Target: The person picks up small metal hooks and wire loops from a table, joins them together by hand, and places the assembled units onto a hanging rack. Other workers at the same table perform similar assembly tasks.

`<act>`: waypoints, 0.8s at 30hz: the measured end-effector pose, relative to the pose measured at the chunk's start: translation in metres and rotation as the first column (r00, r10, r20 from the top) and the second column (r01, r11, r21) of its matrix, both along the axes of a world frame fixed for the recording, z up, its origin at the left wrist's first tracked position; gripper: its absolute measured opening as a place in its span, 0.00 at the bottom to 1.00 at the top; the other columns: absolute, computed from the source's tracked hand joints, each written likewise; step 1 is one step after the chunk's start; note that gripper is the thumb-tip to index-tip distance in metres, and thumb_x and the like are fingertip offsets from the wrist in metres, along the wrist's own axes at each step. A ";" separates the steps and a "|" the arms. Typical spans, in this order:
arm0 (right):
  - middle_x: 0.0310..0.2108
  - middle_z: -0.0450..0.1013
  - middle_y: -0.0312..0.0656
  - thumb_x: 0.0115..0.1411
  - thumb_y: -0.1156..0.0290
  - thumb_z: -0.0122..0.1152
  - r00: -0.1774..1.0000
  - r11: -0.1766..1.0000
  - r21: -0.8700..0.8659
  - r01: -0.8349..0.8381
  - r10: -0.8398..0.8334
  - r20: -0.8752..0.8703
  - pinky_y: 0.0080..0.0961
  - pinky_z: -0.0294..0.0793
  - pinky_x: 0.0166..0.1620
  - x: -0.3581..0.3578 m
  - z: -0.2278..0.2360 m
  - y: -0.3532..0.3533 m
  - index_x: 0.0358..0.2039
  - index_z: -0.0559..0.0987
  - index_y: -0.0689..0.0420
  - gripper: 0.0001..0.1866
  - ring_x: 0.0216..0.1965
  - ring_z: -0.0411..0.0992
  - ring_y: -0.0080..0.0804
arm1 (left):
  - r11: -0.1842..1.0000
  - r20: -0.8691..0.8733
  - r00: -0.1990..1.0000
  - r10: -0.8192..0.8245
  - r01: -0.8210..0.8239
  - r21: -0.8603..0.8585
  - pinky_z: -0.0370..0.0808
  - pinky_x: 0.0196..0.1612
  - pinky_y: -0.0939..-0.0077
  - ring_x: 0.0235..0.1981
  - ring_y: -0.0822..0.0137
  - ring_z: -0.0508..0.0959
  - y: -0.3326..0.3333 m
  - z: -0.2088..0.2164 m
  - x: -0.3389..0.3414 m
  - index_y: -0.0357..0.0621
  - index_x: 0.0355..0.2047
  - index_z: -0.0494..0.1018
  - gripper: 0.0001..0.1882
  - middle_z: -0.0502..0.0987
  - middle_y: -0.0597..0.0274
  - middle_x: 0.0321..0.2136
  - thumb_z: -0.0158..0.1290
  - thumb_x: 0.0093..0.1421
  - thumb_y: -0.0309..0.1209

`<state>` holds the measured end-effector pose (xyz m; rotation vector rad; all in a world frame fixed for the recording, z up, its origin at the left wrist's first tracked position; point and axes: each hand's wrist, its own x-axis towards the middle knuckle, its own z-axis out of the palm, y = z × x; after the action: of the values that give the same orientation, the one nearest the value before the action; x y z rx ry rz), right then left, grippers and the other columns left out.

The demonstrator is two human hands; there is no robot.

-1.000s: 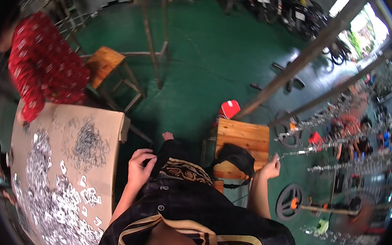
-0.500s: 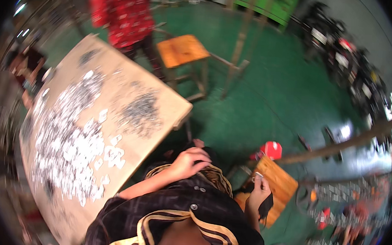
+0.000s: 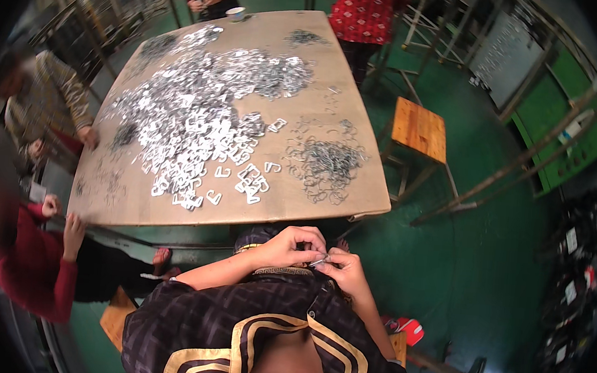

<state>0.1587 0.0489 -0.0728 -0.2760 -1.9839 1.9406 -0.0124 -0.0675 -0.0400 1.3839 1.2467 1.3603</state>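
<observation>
Holding: left hand (image 3: 293, 248) and right hand (image 3: 347, 267) pinch a small shiny piece (image 3: 318, 262), grip narrow.
Piece: in front of the shirt (image 3: 204, 316), near the tabletop (image 3: 276, 206), likely close for easy seeing.
Piles: silvery clips (image 3: 197, 143) and gray wire loops (image 3: 332, 162) lie apart, maybe to stop mixing.

Near strip: bare cardboard along the table's (image 3: 279, 211) near edge, open to reach over.
Table middle: heaped flat metal clips (image 3: 201, 126) block low passes.
Lane: narrow gap between clips and wire loops (image 3: 332, 160) on the table's right, interrupted by loose clips.
Table's left edge: co-worker's hand (image 3: 89, 137).
Table's far edge: white cup (image 3: 235, 14).
Table's right: wooden stool (image 3: 420, 129).
</observation>
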 end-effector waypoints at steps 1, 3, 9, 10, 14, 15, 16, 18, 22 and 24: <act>0.23 0.72 0.33 0.53 0.75 0.69 0.997 0.997 -0.027 -0.074 0.075 0.033 0.17 0.65 0.31 -0.004 -0.002 0.002 0.34 0.83 0.63 0.08 0.27 0.67 0.17 | 1.000 0.006 1.000 0.009 -0.009 0.008 0.71 0.41 0.75 0.36 0.69 0.74 -0.006 0.000 -0.002 0.36 0.33 0.76 0.05 0.75 0.60 0.33 0.58 0.58 0.26; 0.27 0.74 0.32 0.53 0.77 0.68 0.978 0.969 -0.178 -0.171 0.189 0.087 0.17 0.67 0.36 -0.011 -0.007 0.007 0.35 0.83 0.64 0.08 0.30 0.69 0.17 | 1.000 0.024 1.000 0.014 -0.015 0.025 0.70 0.44 0.74 0.38 0.68 0.73 -0.013 -0.003 -0.005 0.37 0.32 0.75 0.06 0.75 0.59 0.35 0.58 0.58 0.27; 0.33 0.77 0.34 0.55 0.77 0.67 0.924 0.838 -0.453 -0.306 0.376 0.072 0.18 0.73 0.41 -0.034 -0.014 0.020 0.38 0.81 0.65 0.10 0.35 0.72 0.18 | 0.992 0.295 0.951 0.094 -0.116 0.055 0.69 0.49 0.71 0.43 0.67 0.73 -0.026 -0.005 -0.002 0.39 0.35 0.70 0.05 0.75 0.57 0.40 0.53 0.63 0.26; 0.33 0.77 0.34 0.55 0.77 0.67 0.915 0.834 -0.447 -0.323 0.397 0.079 0.18 0.72 0.41 -0.040 -0.017 0.022 0.38 0.81 0.65 0.10 0.35 0.72 0.18 | 0.990 0.355 0.929 0.106 -0.131 0.048 0.69 0.49 0.71 0.44 0.67 0.73 -0.028 -0.007 -0.002 0.38 0.35 0.70 0.05 0.75 0.56 0.40 0.53 0.63 0.26; 0.35 0.77 0.35 0.55 0.75 0.68 0.839 0.805 -0.445 -0.392 0.512 0.187 0.19 0.72 0.44 -0.066 -0.019 0.029 0.40 0.80 0.66 0.13 0.38 0.73 0.20 | 0.979 0.494 0.853 0.166 -0.205 0.025 0.69 0.49 0.72 0.44 0.69 0.73 -0.042 -0.020 -0.006 0.39 0.37 0.68 0.04 0.75 0.55 0.41 0.51 0.64 0.25; 0.35 0.78 0.36 0.56 0.75 0.67 0.826 0.794 -0.459 -0.399 0.529 0.196 0.20 0.73 0.44 -0.075 -0.022 0.033 0.40 0.80 0.66 0.13 0.38 0.73 0.21 | 0.970 0.459 0.865 0.203 -0.243 0.029 0.69 0.49 0.72 0.43 0.69 0.73 -0.045 -0.024 -0.010 0.39 0.37 0.68 0.04 0.75 0.55 0.40 0.51 0.64 0.25; 0.35 0.78 0.36 0.57 0.75 0.66 0.813 0.782 -0.473 -0.405 0.545 0.205 0.20 0.73 0.44 -0.085 -0.023 0.035 0.41 0.80 0.66 0.13 0.38 0.73 0.21 | 0.959 0.423 0.874 0.240 -0.281 0.035 0.69 0.48 0.73 0.42 0.69 0.73 -0.048 -0.027 -0.014 0.39 0.37 0.68 0.04 0.75 0.55 0.40 0.50 0.64 0.25; 0.33 0.78 0.36 0.59 0.74 0.62 0.811 0.883 -0.355 -0.308 0.438 0.387 0.21 0.73 0.42 -0.108 -0.007 0.034 0.42 0.80 0.66 0.12 0.36 0.73 0.21 | 0.949 0.391 0.876 0.283 -0.316 0.020 0.70 0.48 0.73 0.42 0.69 0.73 -0.058 -0.028 -0.020 0.38 0.37 0.68 0.04 0.74 0.56 0.40 0.50 0.64 0.24; 0.28 0.78 0.41 0.55 0.68 0.66 0.961 0.976 0.211 -0.062 0.002 0.275 0.21 0.70 0.35 -0.180 -0.038 0.036 0.37 0.83 0.62 0.13 0.29 0.71 0.19 | 0.950 0.299 0.907 0.297 -0.312 0.004 0.70 0.48 0.73 0.43 0.69 0.73 -0.074 -0.030 -0.042 0.37 0.37 0.68 0.04 0.74 0.56 0.39 0.50 0.64 0.24; 0.28 0.77 0.47 0.53 0.66 0.67 0.968 0.916 0.396 0.062 -0.152 0.202 0.26 0.72 0.35 -0.215 -0.024 0.026 0.39 0.82 0.60 0.15 0.30 0.74 0.29 | 0.946 0.224 0.923 0.313 -0.324 0.012 0.70 0.48 0.73 0.43 0.68 0.74 -0.079 -0.031 -0.049 0.37 0.37 0.68 0.04 0.74 0.56 0.40 0.50 0.65 0.24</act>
<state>-0.0562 0.0752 -0.0964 -0.5100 -2.3907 1.4586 -0.0618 -0.1461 -0.0713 1.0553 1.3346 1.7263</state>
